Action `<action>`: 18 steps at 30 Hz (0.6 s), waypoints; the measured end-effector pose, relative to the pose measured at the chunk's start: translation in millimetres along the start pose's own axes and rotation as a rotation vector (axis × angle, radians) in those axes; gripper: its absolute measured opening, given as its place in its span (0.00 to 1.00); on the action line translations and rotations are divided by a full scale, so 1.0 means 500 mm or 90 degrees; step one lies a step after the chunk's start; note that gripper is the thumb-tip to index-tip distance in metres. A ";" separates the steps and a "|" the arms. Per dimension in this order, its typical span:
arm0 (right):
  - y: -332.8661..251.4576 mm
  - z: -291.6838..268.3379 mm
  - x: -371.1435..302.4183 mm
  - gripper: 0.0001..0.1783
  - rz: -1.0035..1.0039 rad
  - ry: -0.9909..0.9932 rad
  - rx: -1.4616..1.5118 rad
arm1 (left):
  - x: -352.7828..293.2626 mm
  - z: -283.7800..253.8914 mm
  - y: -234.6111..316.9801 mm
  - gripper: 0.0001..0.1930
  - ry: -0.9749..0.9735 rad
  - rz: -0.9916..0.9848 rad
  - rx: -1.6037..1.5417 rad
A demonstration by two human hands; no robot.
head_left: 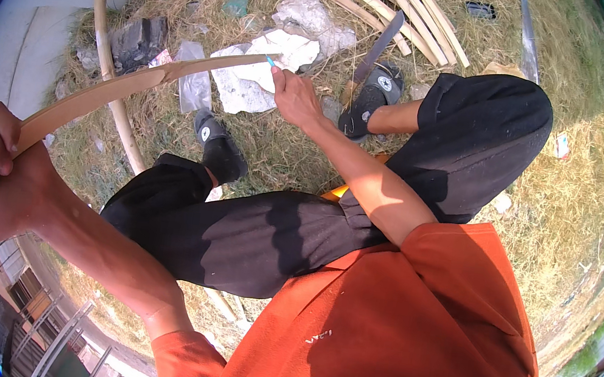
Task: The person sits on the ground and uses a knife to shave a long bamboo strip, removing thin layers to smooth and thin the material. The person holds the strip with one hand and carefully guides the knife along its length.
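My left hand (3, 172) is closed round the near end of a long, flat, tan wooden strip (101, 95), which looks like split bamboo. The strip rises to the right in a gentle curve and narrows toward its far end. There my right hand (297, 98) pinches a small blue-tipped thing (270, 61) against or just beside the strip's end. Most of that small thing is hidden in the fingers, so its kind does not show. Below the strip's end lies a whitish stone slab (242, 93) on the grass.
A machete-like knife (378, 48) leans by my right shoe (364, 109); a second long blade (528, 39) lies at the upper right. Several pale poles (387, 1) lie at the far side. A thicker stick (104, 37) crosses the grass near my left shoe (219, 151).
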State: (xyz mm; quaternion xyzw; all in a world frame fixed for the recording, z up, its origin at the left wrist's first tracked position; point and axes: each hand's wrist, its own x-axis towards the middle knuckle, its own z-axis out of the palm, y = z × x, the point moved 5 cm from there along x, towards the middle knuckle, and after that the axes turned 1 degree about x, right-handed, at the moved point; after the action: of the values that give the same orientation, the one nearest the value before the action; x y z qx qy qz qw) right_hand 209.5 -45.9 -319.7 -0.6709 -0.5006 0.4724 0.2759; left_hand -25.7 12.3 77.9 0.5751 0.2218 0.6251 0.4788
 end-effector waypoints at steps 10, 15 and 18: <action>0.120 0.021 0.051 0.33 0.121 0.005 -0.086 | 0.000 0.039 -0.004 0.26 0.007 0.000 0.051; 0.074 0.000 0.020 0.33 0.137 -0.012 -0.089 | -0.009 0.032 -0.003 0.32 -0.030 0.025 0.040; 0.100 -0.008 0.020 0.34 0.136 0.026 -0.135 | -0.012 0.058 -0.012 0.33 -0.084 0.031 0.027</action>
State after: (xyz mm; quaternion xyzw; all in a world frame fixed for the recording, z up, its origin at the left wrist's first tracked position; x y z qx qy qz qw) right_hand 234.4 -53.4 -364.0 -0.7551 -0.4677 0.4301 0.1615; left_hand 2.7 1.7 76.8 0.6304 0.1889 0.5927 0.4644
